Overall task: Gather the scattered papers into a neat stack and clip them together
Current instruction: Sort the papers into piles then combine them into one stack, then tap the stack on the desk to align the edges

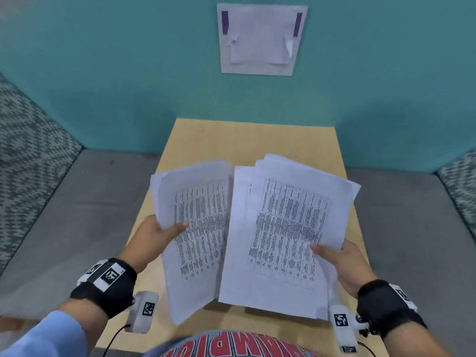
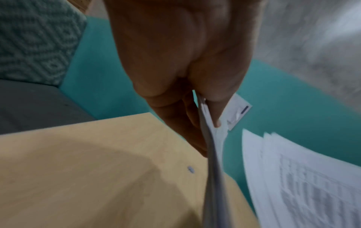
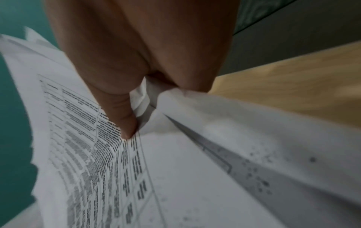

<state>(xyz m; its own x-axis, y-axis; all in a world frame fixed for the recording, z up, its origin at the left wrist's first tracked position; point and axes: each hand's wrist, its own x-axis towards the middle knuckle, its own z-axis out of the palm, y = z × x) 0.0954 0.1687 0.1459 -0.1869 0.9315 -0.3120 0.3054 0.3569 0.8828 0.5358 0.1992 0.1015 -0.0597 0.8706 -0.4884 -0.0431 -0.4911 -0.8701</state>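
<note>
Two bundles of white printed sheets are held above a small light wooden table. My left hand pinches the left bundle at its left edge, thumb on top; the left wrist view shows this bundle edge-on below the left hand. My right hand grips the right bundle at its right edge, thumb on the printed table; its sheets are fanned and uneven. In the right wrist view the right hand presses its thumb on the right bundle. A small grey clip lies on the table.
A teal wall rises just behind the table, with a grey board bearing taped paper. Grey seat cushions flank the table on both sides, with patterned backrests at the outer edges.
</note>
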